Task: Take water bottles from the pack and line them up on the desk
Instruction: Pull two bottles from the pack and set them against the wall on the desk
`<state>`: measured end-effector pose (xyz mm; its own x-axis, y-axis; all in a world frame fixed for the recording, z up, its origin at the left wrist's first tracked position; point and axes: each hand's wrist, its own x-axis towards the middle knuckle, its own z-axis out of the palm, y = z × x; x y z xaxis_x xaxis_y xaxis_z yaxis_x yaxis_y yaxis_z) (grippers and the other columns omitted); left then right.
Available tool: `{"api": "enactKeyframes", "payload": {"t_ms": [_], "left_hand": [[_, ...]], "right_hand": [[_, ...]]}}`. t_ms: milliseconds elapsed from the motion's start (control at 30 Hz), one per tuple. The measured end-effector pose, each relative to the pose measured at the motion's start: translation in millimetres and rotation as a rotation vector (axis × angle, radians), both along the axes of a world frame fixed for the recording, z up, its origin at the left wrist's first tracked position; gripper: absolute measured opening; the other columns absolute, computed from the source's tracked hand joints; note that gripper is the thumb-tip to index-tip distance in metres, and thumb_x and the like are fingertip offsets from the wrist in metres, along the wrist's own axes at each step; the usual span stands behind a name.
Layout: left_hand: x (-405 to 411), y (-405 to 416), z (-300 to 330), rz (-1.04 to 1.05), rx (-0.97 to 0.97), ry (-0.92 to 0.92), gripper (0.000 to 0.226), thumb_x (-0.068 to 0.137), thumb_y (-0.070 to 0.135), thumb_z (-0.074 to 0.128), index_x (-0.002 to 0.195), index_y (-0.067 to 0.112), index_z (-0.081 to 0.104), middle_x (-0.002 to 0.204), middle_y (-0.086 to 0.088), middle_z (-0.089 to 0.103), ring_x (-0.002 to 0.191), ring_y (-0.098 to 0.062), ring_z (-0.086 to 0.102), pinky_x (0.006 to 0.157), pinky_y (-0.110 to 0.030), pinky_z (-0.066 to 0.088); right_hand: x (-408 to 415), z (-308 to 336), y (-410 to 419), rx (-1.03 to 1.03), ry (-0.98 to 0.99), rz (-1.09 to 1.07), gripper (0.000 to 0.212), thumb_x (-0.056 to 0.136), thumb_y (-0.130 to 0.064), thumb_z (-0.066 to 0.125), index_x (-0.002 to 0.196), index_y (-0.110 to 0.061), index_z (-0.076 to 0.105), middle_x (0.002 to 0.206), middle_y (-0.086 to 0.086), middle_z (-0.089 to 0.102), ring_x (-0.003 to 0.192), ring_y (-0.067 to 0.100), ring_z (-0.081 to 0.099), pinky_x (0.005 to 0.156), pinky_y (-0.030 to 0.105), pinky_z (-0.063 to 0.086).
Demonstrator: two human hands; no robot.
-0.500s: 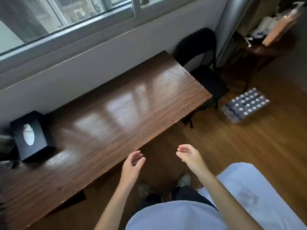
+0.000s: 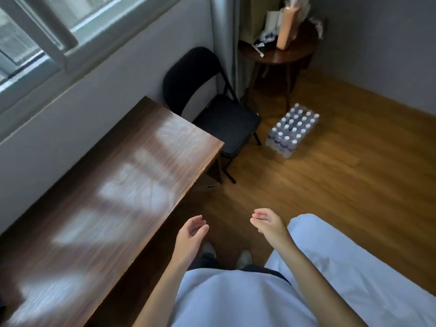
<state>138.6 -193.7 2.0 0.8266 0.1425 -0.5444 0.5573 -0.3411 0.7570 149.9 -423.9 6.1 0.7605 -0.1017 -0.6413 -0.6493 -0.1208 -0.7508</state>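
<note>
Pack (image 2: 292, 131): shrink-wrapped bottles, on floor. Likely heavy, film slippery; grip individual necks. Left hand (image 2: 191, 234), right hand (image 2: 269, 224): loosely spread, empty.

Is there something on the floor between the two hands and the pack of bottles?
Nothing visible. Bare floor lies between both empty hands, left and right, and the pack. The chair stands left of that path, beside the desk.
</note>
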Motion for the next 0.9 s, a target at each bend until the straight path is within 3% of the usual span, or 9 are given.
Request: {"api": "enactKeyframes", "payload": {"t_ms": [167,333,667,833,900], "left_hand": [[68.5,-39.2,1.0,-0.138,-0.005,0.013,0.03,0.096,0.022,0.063,0.126,0.02,0.059,0.117,0.006,0.066,0.103,-0.002,0.062,0.081,-0.009,0.047],[149.6,-78.8,-8.0,-0.288,-0.028,0.035,0.031,0.096,0.022,0.063,0.127,0.02,0.059,0.117,0.007,0.066,0.107,-0.005,0.063,0.098,-0.025,0.051],[338.0,-149.5,-27.9,-0.455,-0.085,0.067,0.026,0.095,0.013,0.064,0.121,0.018,0.061,0.11,0.002,0.071,0.106,-0.012,0.066,0.097,-0.034,0.053],[405.4,-198.0,-31.4,-0.481,-0.104,0.111,0.026,0.095,0.017,0.064,0.122,0.019,0.061,0.113,0.004,0.069,0.106,-0.01,0.065,0.095,-0.034,0.053],[429.2,-219.2,-37.0,-0.479,-0.109,0.117,0.027,0.095,0.015,0.065,0.122,0.016,0.062,0.113,0.002,0.07,0.106,-0.013,0.065,0.09,-0.027,0.054]], "right_hand": [[33.6,-3.8,-42.5,0.0,0.018,-0.14,0.028,0.09,-0.013,0.065,0.118,-0.01,0.059,0.112,0.005,0.064,0.096,0.011,0.061,0.086,0.026,0.049],[79.0,-14.4,-75.5,0.003,0.046,-0.305,0.025,0.09,-0.014,0.066,0.114,-0.014,0.06,0.114,0.006,0.066,0.103,0.017,0.063,0.096,0.037,0.05],[206.2,-14.4,-120.8,-0.017,0.053,-0.532,0.026,0.09,-0.015,0.065,0.116,-0.014,0.062,0.111,-0.001,0.067,0.1,0.012,0.064,0.098,0.035,0.049],[263.9,-15.7,-159.3,-0.015,0.056,-0.606,0.019,0.089,-0.017,0.067,0.106,-0.022,0.063,0.107,-0.003,0.068,0.1,0.011,0.065,0.099,0.04,0.051],[288.2,-18.2,-179.4,-0.001,0.067,-0.636,0.015,0.089,-0.016,0.067,0.101,-0.025,0.063,0.105,-0.003,0.068,0.098,0.01,0.064,0.097,0.039,0.052]]}}
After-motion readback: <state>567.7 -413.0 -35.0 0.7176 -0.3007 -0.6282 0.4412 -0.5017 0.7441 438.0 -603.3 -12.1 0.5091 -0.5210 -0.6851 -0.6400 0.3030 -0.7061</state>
